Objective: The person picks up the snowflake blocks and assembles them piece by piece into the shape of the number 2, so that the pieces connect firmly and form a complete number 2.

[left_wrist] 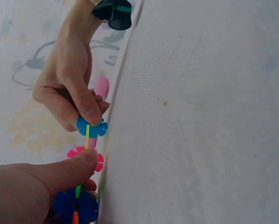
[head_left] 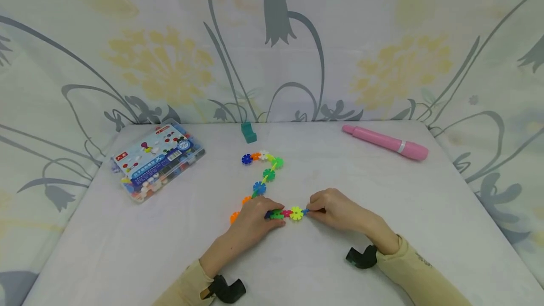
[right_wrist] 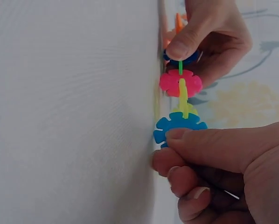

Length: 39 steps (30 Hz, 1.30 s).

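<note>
A chain of snowflake-shaped plastic building discs runs in a bent line across the table, among them a green disc (head_left: pixel 269 175) and a yellow disc (head_left: pixel 296 213). At its near right end, my right hand (head_left: pixel 337 209) pinches a blue disc (right_wrist: pixel 177 126) between thumb and forefinger. The blue disc is joined to the yellow one, which links to a pink disc (right_wrist: pixel 181 83). My left hand (head_left: pixel 257 218) grips the chain close to the green, pink and dark blue disc (left_wrist: pixel 76 205), hiding part of it. Beyond the left hand, an orange disc (head_left: pixel 234 217) shows.
A transparent box with a printed label (head_left: pixel 157 159) and colourful pieces inside lies at the left. Near the back edge stands a small teal block (head_left: pixel 249 132). A pink pen-shaped object (head_left: pixel 384 142) lies at the back right. Patterned cloth walls surround the white table (head_left: pixel 127 249).
</note>
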Available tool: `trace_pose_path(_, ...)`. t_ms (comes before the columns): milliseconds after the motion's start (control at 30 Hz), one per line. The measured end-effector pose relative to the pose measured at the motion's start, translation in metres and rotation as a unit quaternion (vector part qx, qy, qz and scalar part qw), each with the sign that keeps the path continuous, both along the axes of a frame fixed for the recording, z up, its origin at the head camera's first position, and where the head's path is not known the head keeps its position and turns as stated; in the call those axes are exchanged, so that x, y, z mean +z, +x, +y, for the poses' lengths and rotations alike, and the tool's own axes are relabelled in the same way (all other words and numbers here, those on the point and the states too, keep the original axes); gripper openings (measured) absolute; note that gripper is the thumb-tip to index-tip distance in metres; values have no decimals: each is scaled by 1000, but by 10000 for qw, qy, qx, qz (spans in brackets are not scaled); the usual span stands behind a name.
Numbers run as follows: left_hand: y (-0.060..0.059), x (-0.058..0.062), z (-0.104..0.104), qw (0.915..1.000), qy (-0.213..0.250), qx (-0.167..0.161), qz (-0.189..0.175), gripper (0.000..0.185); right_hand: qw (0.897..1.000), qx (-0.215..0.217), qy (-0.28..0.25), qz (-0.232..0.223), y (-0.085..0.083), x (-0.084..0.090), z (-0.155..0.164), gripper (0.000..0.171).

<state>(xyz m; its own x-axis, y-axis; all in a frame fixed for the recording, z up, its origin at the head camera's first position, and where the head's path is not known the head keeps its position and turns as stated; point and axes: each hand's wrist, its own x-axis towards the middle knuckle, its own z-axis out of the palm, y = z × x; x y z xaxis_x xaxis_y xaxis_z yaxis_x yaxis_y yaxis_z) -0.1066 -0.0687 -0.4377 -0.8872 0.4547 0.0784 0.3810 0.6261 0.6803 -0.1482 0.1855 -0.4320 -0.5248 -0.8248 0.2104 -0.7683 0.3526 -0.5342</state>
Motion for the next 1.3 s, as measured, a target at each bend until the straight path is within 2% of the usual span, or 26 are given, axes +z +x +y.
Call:
trace_pose_path(333,0,-1,1,9999,69,-96,73,27,9999,91,48,114,2,2,-2,19)
trace_pose_path(500,0,0,3,9999,-78,-108,-17,30,9995,-187,245,-95,2,3,2,8)
trace_pose_path(733,4,12,-5,9988,-455,-191,35,43,9977,-395,453,-314,1,5,3,6)
trace_pose_path(833,5,19,-16,9987,-488,-36,166,48,9966,-493,535,-389,2,6,3,6)
trace_pose_path(967,9,23,-39,9953,-784,506,251,56,9953,-550,599,-528,2,8,3,6)
trace_pose_path(1033,13,20,-50,9927,-952,744,55,60,9940,-599,657,-640,2,9,3,7)
trace_pose_path(1100,16,17,-59,9913,-995,847,-182,59,9925,-656,718,-736,2,10,4,8)
trace_pose_path(1200,17,13,-64,9918,-767,907,-472,52,9903,-727,805,-865,2,10,6,8)
trace_pose_path(1300,16,12,-64,9931,-584,882,-499,47,9901,-705,811,-901,1,10,8,8)
